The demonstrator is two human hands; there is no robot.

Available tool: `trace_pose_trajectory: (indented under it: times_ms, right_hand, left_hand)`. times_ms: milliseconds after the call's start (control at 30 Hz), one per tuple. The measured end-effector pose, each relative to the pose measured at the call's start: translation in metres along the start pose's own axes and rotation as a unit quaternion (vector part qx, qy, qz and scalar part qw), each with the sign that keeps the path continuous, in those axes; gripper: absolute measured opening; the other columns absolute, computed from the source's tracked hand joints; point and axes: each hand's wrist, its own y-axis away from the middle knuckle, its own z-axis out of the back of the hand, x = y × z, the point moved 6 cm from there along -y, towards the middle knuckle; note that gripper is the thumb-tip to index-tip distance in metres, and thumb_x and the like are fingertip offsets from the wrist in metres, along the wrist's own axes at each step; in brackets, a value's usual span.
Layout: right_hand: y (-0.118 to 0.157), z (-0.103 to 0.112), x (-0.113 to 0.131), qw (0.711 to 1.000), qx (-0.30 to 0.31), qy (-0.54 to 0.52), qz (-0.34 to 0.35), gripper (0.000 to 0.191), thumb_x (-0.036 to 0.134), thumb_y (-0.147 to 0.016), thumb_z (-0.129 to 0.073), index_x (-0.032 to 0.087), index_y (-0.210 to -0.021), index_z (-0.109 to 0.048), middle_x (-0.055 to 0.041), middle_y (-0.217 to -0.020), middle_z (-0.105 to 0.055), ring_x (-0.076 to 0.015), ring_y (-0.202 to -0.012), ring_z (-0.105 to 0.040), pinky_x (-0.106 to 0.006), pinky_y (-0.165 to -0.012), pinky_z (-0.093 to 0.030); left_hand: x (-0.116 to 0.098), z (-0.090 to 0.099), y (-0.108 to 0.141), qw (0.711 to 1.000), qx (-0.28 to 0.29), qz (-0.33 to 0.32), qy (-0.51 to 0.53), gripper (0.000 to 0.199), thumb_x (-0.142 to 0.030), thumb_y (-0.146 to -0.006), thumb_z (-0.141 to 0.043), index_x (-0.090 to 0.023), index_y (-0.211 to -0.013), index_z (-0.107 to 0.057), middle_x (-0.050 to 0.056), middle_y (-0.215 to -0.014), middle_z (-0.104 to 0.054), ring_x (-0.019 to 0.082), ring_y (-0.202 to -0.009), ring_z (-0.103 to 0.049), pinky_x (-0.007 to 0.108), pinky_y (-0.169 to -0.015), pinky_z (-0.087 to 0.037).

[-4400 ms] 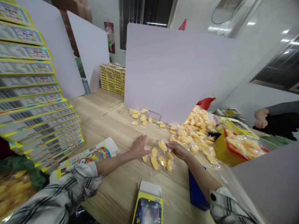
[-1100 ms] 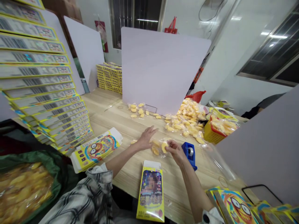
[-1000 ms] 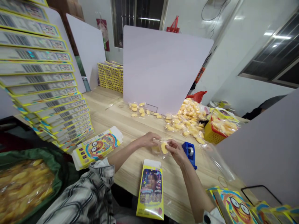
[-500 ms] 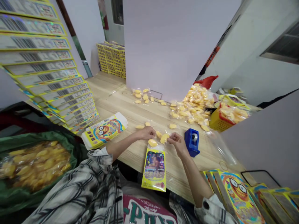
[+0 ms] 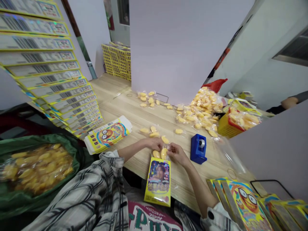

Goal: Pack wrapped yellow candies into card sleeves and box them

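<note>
Yellow mango slices sit in a clear bag, long axes pointing away from the person, between both hands, just above a yellow box on the wooden surface. Right fingers, slightly nearer, appear pinched on the bag; left fingers appear closed on it.

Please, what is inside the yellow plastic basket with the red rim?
The yellow plastic basket with a red rim is heaped with clear plastic bags of yellow pieces. Those bags cover the basket's floor, so anything lower down cannot be seen.
</note>
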Motion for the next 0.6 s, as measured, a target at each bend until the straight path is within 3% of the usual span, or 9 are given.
trace_pose_trajectory:
  times_ms: [100,267,433,500,600]
  right_hand:
    - [0.004,-0.004,0.000,0.993,0.056,0.102,-0.006,0.022,0.026,-0.066,-0.062,0.020,-0.060,-0.041,0.0072,-0.056,-0.037,-0.0095,-0.053,-0.035,-0.021,-0.050,-0.026]
    - [0.012,-0.009,0.016,0.965,0.112,0.235,-0.003,0.018,0.012,-0.063,-0.054,0.020,-0.059,-0.039,0.0075,-0.055,-0.037,-0.0091,-0.054,-0.034,-0.022,-0.050,-0.023]
    - [0.020,-0.022,0.025,0.930,0.188,0.316,0.005,0.013,0.011,-0.068,-0.057,0.018,-0.060,-0.049,0.0050,-0.059,-0.046,-0.0104,-0.057,-0.041,-0.022,-0.053,-0.029]
    - [0.022,-0.020,0.033,0.939,0.146,0.311,0.028,0.005,0.012,-0.070,-0.058,0.017,-0.072,-0.059,-0.0003,-0.074,-0.057,-0.0136,-0.066,-0.050,-0.024,-0.060,-0.037]
    - [0.027,-0.016,0.045,0.960,0.075,0.263,0.059,0.031,0.015,-0.075,-0.059,0.019,-0.106,-0.063,-0.0075,-0.104,-0.063,-0.0204,-0.090,-0.057,-0.031,-0.078,-0.044]
  left_hand:
    - [-0.002,-0.006,0.002,0.999,-0.018,0.022,-0.023,0.012,-0.004,-0.052,-0.063,-0.016,-0.051,-0.064,-0.005,-0.045,-0.055,0.011,-0.049,-0.048,0.020,-0.049,-0.031]
    - [-0.006,-0.007,0.020,0.986,-0.137,0.073,-0.057,0.013,-0.007,-0.058,-0.059,-0.014,-0.067,-0.066,0.000,-0.062,-0.062,0.013,-0.058,-0.051,0.022,-0.055,-0.034]
    - [-0.006,-0.028,0.033,0.988,-0.116,0.087,-0.049,0.015,-0.002,-0.056,-0.055,-0.013,-0.058,-0.065,-0.001,-0.053,-0.059,0.012,-0.051,-0.050,0.021,-0.052,-0.033]
    - [-0.007,-0.030,0.034,0.991,-0.096,0.079,-0.041,0.014,-0.003,-0.057,-0.056,-0.013,-0.059,-0.066,-0.001,-0.052,-0.059,0.012,-0.051,-0.052,0.020,-0.052,-0.033]
    - [-0.013,-0.027,0.039,0.996,-0.071,0.047,-0.021,0.014,-0.011,-0.065,-0.058,-0.014,-0.072,-0.070,-0.001,-0.063,-0.065,0.014,-0.061,-0.058,0.019,-0.056,-0.037]
